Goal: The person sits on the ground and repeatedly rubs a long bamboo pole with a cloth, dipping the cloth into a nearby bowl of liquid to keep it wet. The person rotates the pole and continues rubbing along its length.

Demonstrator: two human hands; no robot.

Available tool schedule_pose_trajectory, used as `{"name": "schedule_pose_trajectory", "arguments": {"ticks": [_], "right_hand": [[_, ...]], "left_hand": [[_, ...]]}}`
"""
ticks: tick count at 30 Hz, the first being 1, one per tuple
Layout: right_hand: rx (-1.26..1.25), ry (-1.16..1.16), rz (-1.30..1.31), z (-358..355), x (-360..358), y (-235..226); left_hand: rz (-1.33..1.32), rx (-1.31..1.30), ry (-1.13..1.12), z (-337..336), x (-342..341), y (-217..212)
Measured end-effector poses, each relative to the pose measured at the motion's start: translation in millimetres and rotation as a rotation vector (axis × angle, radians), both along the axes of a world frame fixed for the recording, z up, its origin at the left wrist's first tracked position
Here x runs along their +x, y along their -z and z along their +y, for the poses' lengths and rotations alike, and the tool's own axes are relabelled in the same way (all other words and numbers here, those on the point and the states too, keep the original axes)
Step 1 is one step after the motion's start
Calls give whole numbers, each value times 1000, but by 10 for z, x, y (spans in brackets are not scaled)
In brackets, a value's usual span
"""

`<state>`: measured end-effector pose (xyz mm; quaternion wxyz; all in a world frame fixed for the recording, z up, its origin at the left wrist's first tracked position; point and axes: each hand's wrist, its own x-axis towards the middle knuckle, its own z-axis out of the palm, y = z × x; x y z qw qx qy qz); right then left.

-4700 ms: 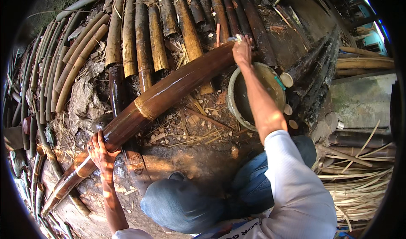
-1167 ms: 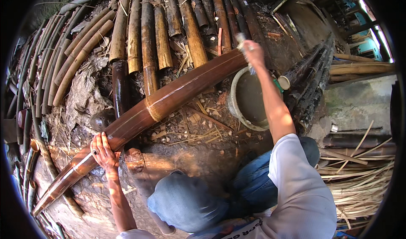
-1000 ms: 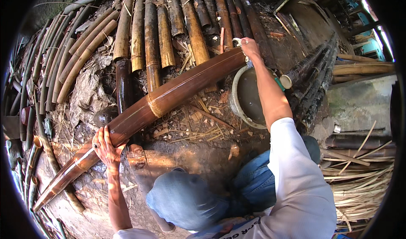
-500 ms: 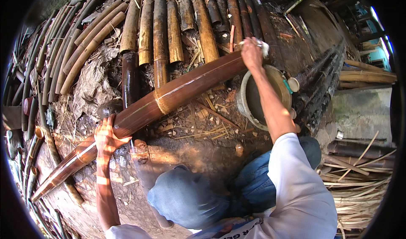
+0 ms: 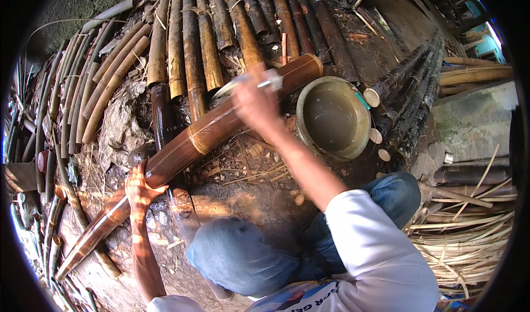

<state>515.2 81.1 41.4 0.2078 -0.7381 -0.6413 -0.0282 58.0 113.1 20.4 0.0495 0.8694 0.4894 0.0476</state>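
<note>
A long, wet, reddish-brown bamboo pole (image 5: 218,127) slants across the view from lower left to upper right, with a pale ring at a node. My left hand (image 5: 142,188) holds it on its lower half, thumb laid along the near side. Farther up, my right hand (image 5: 256,103) presses on the pole, smeared by motion. In it is a whitish wad (image 5: 270,81), perhaps a cloth; its kind is too blurred to tell. Right of the pole's far end stands a round tub (image 5: 360,132) of murky water with a green patch on its rim.
Several bamboo poles (image 5: 190,47) lie side by side at the back. More curve along the left, near crumpled grey sheeting (image 5: 122,116). Dark poles (image 5: 411,88) lean at right, above a pile of split strips (image 5: 469,246). Shavings litter the earth floor.
My right hand has slid with the whitish wad from the pole's far end down toward its middle, uncovering that end and the tub. My left hand keeps its hold. The view has shifted slightly.
</note>
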Motion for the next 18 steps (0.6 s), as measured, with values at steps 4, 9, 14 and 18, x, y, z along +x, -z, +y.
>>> {"name": "schedule_pose_trajectory", "arguments": {"ticks": [4,9,14,18], "right_hand": [[-32,422,170,118,1816,38],[138,549,111,114,2248,520],[94,641,164,141,2277,594],[-80,787,643,296,2626,315]], "left_hand": [[-2,72,-32,-125,62,-25],[48,102,-152,-252,178,14],[63,164,-136,-253,193,42],[108,160,-172,-264,179,81]]}}
